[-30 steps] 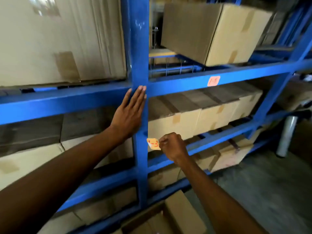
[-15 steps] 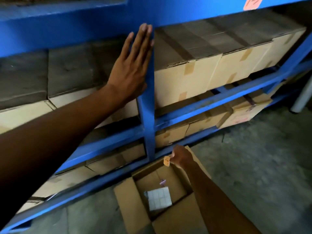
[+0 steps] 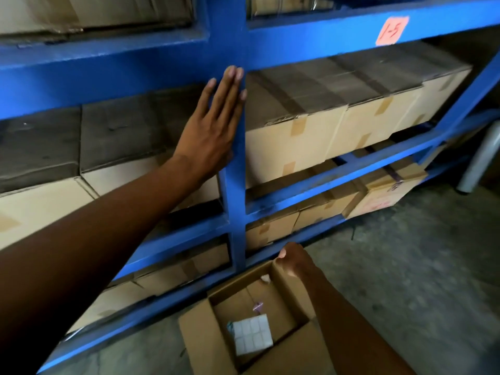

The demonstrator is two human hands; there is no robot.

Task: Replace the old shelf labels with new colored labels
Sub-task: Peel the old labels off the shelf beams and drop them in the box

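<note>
Cardboard open box [image 3: 273, 315] sits under our right hand [image 3: 293, 262], whose curled fingers seem to hold nothing; a small scrap [image 3: 265, 278] just below may be the old label. Our left hand [image 3: 213, 125] lies flat on the blue upright [image 3: 234, 163]. The scrap could miss and litter the floor.

The scene is dim, lit softly from the upper right of the blue upright post [image 3: 234, 147]. Carton fronts right of the post catch the most light, while carton tops left of it sink into dark grey shadow. The left forearm below and left of the post is almost black. Right of the post, high up, the orange label [image 3: 391, 31] stays readable. Shelf beams bow outward from the post, a wide-angle distortion. The floor right of the post looks grainy and slightly smeared.
</note>
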